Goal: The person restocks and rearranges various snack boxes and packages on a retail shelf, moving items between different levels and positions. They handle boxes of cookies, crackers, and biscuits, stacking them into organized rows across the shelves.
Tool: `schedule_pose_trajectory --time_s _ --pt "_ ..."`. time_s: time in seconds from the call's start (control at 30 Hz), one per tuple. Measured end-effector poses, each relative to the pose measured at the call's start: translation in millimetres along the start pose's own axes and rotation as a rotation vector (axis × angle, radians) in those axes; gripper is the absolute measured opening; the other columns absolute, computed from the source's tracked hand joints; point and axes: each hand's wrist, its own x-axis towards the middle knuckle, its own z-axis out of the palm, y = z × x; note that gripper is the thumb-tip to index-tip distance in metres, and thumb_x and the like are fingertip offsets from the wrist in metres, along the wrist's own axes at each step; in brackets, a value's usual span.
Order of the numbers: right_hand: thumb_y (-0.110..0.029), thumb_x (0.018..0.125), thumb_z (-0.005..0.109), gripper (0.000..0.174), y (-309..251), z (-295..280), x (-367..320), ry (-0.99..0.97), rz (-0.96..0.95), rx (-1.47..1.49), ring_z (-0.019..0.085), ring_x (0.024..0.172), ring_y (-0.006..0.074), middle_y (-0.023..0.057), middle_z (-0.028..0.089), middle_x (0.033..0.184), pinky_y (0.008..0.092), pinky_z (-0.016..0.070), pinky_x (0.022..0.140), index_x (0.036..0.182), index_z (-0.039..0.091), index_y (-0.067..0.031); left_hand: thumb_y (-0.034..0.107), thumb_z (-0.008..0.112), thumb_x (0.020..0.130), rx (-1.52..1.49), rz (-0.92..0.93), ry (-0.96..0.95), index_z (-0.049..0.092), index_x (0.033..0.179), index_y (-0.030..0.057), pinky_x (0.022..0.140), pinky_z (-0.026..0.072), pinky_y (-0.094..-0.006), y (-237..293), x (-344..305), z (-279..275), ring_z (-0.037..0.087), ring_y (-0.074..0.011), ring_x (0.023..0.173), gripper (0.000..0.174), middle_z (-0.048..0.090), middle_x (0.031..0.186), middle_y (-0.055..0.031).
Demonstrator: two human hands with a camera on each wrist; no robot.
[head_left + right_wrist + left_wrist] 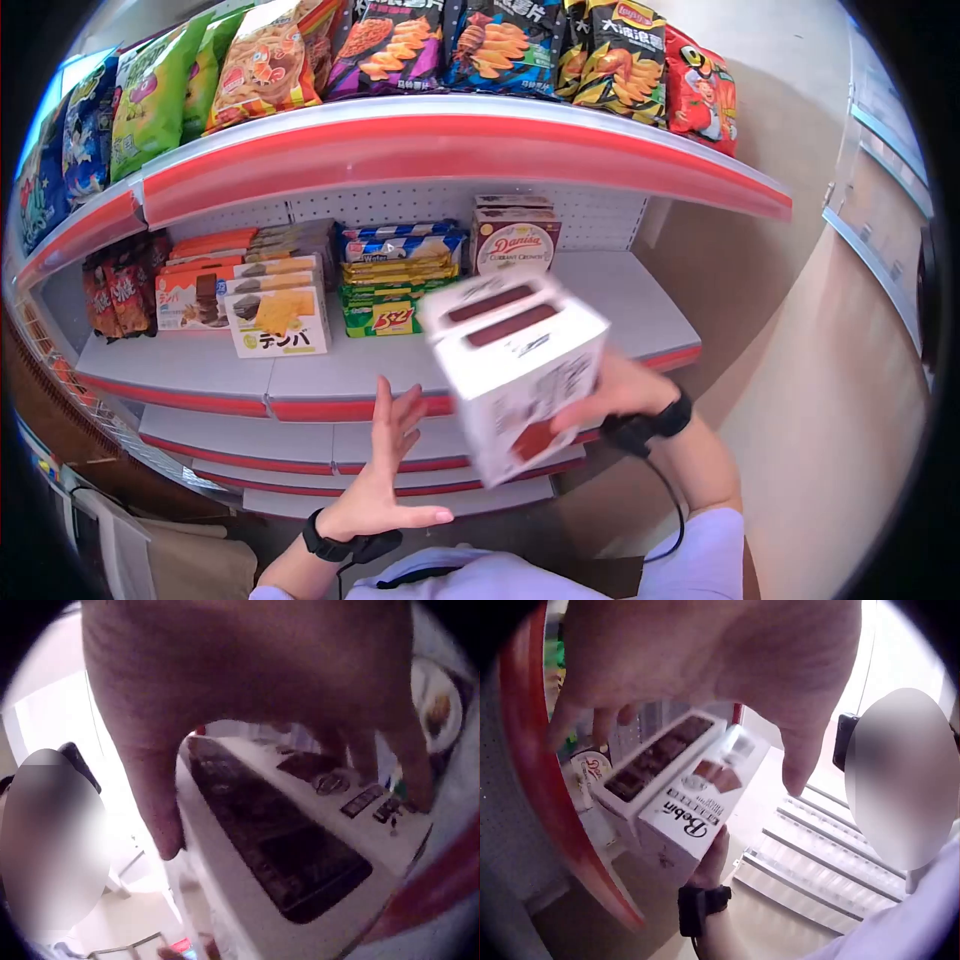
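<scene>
My right hand [622, 395] grips a pair of white boxes [500, 375] held side by side in front of the shelf, its thumb across the near face. Each box has a long dark window on top. In the left wrist view the boxes lie tilted, and brown pictures and the word "Bebin" [686, 821] show on one. Over in the right wrist view, the thumb and fingers straddle a windowed face [277, 832]. My left hand [375, 490] is held apart from the boxes, to their left, fingers spread and holding nothing.
The middle shelf [600, 290] bears "Danisa" boxes [515, 243], green and yellow packs [385, 310], yellow-and-white biscuit boxes [277, 322], orange boxes [190, 300] and dark red packs [125, 290]. An upper shelf with a red edge [450, 150] overhangs it, carrying chip bags [625, 60]. Lower shelves [390, 440] sit below.
</scene>
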Motion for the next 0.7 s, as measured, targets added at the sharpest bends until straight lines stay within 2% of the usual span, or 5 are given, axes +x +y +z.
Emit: schedule_pose_trajectory --time_s 0.03,0.27,0.4,0.5,0.7 --pt "-0.010 0.064 0.081 0.086 -15.0 -33.3 -10.5 0.107 0.007 0.397 0.049 0.121 0.0216 0.0119 0.052 0.130 0.0357 0.0386 0.102 0.137 0.036 0.0022 0.032 0.083 0.069 -0.105 -0.056 0.004 -0.025 0.145 0.0195 0.110 0.0236 -0.0519 -1.0 -7.7 -3.5 0.024 -0.0376 0.139 0.133 0.012 0.151 -0.0238" --pt "-0.014 0.070 0.076 0.089 62.0 -172.0 -0.8 0.610 0.071 0.099 0.044 0.124 0.0252 0.0119 0.046 0.134 0.0423 0.0382 0.100 0.142 0.024 -0.0087 0.026 0.075 0.078 -0.203 -0.197 0.124 -0.019 0.148 0.0194 0.109 0.0280 -0.0497 -3.4 -34.0 -16.2 0.038 -0.0363 0.131 0.117 0.029 0.145 -0.0227" --pt "-0.016 0.070 0.076 0.087 77.7 -181.3 6.2 0.670 0.094 0.109 0.046 0.121 0.0248 0.0112 0.047 0.132 0.0419 0.0386 0.099 0.141 0.026 -0.0090 0.030 0.076 0.077 -0.129 -0.225 0.160 -0.005 0.151 0.0168 0.108 0.0307 -0.0445 17.3 -28.3 -20.6 0.044 -0.0316 0.127 0.111 0.039 0.140 -0.0212" --pt "-0.015 0.070 0.076 0.087 84.0 -186.8 12.4 0.605 0.046 0.125 0.047 0.121 0.0246 0.0113 0.048 0.132 0.0413 0.0390 0.098 0.141 0.026 -0.0096 0.023 0.072 0.081 0.495 -0.096 -0.211 0.024 0.146 0.0021 0.107 0.0321 -0.0386 70.3 13.1 -36.4 0.045 -0.0274 0.127 0.083 0.046 0.136 -0.0181" --pt "-0.006 0.070 0.075 0.078 59.0 -157.0 10.0 0.515 -0.082 0.306 0.048 0.122 0.0225 0.0108 0.051 0.131 0.0359 0.0344 0.105 0.137 0.034 -0.0014 0.034 0.078 0.074 0.885 0.209 -0.162 0.023 0.146 0.0006 0.107 0.0334 -0.0397 93.5 131.1 -27.1 0.040 -0.0338 0.131 0.096 0.038 0.142 -0.0213"
